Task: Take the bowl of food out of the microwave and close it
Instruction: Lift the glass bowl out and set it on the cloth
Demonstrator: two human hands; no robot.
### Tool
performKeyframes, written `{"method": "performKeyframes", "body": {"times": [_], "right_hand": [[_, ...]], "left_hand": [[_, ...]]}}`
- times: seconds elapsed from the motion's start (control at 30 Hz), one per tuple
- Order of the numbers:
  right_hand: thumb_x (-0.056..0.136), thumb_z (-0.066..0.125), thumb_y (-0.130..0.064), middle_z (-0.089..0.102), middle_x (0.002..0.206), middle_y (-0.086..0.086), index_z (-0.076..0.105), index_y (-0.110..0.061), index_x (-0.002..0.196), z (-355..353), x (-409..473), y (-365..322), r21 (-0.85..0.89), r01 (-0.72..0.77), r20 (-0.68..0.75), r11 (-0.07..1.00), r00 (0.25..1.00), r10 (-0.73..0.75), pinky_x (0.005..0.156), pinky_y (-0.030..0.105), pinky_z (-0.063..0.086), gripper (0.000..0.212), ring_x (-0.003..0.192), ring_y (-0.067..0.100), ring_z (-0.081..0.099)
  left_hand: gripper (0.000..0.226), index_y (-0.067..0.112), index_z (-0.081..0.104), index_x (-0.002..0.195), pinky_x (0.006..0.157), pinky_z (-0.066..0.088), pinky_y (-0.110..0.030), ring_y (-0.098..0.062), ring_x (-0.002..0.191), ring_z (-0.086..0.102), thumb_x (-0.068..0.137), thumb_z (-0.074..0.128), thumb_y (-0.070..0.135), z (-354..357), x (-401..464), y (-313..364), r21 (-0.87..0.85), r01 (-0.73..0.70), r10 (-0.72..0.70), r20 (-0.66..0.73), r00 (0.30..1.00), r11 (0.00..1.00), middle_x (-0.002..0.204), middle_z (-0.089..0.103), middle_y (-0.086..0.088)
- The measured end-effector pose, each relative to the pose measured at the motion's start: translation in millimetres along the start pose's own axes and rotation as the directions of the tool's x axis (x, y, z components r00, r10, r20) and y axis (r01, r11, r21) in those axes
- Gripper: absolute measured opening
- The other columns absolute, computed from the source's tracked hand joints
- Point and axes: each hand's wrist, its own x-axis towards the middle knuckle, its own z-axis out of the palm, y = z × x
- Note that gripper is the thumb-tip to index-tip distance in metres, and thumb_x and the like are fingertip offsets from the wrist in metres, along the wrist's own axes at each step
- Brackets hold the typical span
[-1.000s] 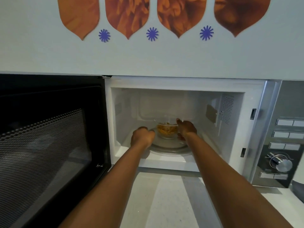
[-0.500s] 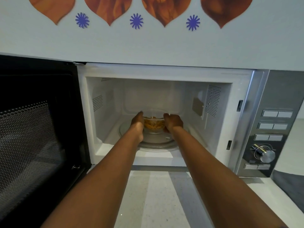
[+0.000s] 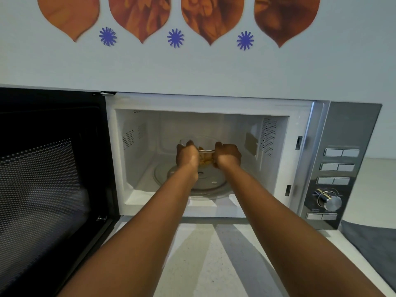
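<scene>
**Bowl gripped and coming up off the turntable**

My left hand and right hand are now clamped on opposite sides of the glass bowl, fingers hooked over its rim and thumbs pressed to its wall. A second ago the left hand was only arriving as a loose fist short of the bowl, and half a second ago both were just settling against it. Now the bowl looks raised a little above the glass turntable — I judge the lift has begun, though I can't see its base clearly between my palms. The yellowish food shows through the glass between my hands.

That means the grasp is done; what's left is drawing the bowl straight back toward me, setting it down, and swinging the door shut.

Outward from my hands: the white cavity of the microwave surrounds them, with room on both sides and above. Well to my left stands the door, wide open, its dark mesh window facing me. To my right is the grey control panel, with buttons and a knob. Beneath my forearms lies a pale speckled counter — bare where I'd land the bowl — with a dark grey cloth off to the right. Above, the wall carries orange leaf shapes and small blue stars.
</scene>
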Motion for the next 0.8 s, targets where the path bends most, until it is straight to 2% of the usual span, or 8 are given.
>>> {"method": "performKeyframes", "body": {"times": [0.07,0.17,0.3,0.47,0.53,0.6,0.7,0.8], "right_hand": [[0.089,0.038,-0.032,0.067,0.099,0.020,0.054,-0.011,0.079,-6.6,-5.4,-3.2,0.000,0.025,-0.035,1.000,0.999,-0.025,0.089,0.039,0.051,0.028,0.101,0.035,0.063],[0.089,0.039,-0.032,0.060,0.087,0.019,0.050,-0.013,0.070,-17.8,-13.7,-4.2,0.013,0.059,-0.063,0.998,0.996,-0.058,0.076,0.034,0.045,0.029,0.084,0.029,0.059],[0.090,0.039,-0.028,0.059,0.080,0.015,0.045,-0.015,0.053,-33.4,-30.0,-6.4,0.067,0.083,-0.053,0.994,0.995,-0.080,0.084,0.044,0.054,0.040,0.083,0.034,0.063],[0.089,0.041,-0.024,0.061,0.077,0.018,0.047,-0.014,0.051,-54.0,-55.0,-10.6,0.126,0.093,-0.040,0.988,0.995,-0.089,0.085,0.055,0.053,0.040,0.088,0.042,0.065],[0.087,0.040,-0.023,0.060,0.077,0.020,0.045,-0.014,0.049,-63.9,-65.6,-10.4,0.125,0.092,-0.032,0.988,0.996,-0.088,0.085,0.056,0.053,0.039,0.090,0.043,0.065],[0.085,0.040,-0.022,0.059,0.069,0.018,0.044,-0.013,0.048,-73.6,-77.2,-9.6,0.118,0.091,-0.036,0.989,0.996,-0.088,0.085,0.055,0.053,0.038,0.086,0.042,0.065],[0.085,0.040,-0.022,0.053,0.053,0.006,0.046,-0.014,0.046,-93.8,-91.4,-4.9,0.089,0.082,-0.063,0.993,0.995,-0.076,0.083,0.051,0.055,0.040,0.075,0.036,0.066],[0.086,0.041,-0.024,0.056,0.057,0.005,0.049,-0.015,0.052,-103.6,-99.1,-5.9,0.067,0.074,-0.069,0.995,0.995,-0.070,0.081,0.049,0.056,0.036,0.070,0.033,0.066]], "left_hand": [[0.044,0.012,0.035,0.137,0.077,0.039,-0.033,-0.030,0.112,0.052,0.096,0.029,0.028,1.3,-7.7,2.8,-0.008,-0.024,0.024,-0.011,1.000,1.000,0.132,0.052,-0.014],[0.039,0.009,0.037,0.130,0.062,0.039,-0.027,-0.020,0.080,0.053,0.097,0.029,0.029,-0.5,-24.4,5.4,-0.022,-0.066,0.065,-0.037,0.997,0.998,0.107,0.055,-0.010],[0.032,0.010,0.033,0.124,0.053,0.039,-0.026,-0.010,0.062,0.046,0.098,0.030,0.027,-2.3,-45.8,6.9,0.008,-0.114,0.114,-0.075,0.991,0.993,0.098,0.050,-0.009],[0.007,0.015,0.028,0.100,0.060,0.041,-0.030,-0.027,0.076,0.052,0.093,0.030,0.016,1.1,-79.9,8.6,-0.034,-0.172,0.164,-0.177,0.971,0.985,0.115,0.055,-0.020],[0.006,0.013,0.026,0.096,0.052,0.035,-0.026,-0.025,0.074,0.047,0.091,0.030,0.012,6.0,-95.3,8.7,-0.060,-0.196,0.178,-0.227,0.957,0.979,0.119,0.053,-0.021],[0.007,0.012,0.026,0.095,0.052,0.030,-0.026,-0.024,0.076,0.043,0.091,0.031,0.010,10.2,-109.5,8.6,-0.088,-0.209,0.181,-0.254,0.950,0.974,0.122,0.049,-0.020],[0.008,0.011,0.026,0.095,0.065,0.027,-0.026,-0.024,0.085,0.042,0.090,0.032,0.008,17.0,-135.0,5.1,-0.145,-0.232,0.190,-0.256,0.948,0.962,0.125,0.045,-0.019],[0.022,0.003,0.035,0.111,0.078,0.034,-0.035,-0.032,0.104,0.046,0.089,0.034,0.006,22.8,-145.4,6.1,-0.144,-0.249,0.202,-0.279,0.939,0.958,0.130,0.042,-0.020]]}}
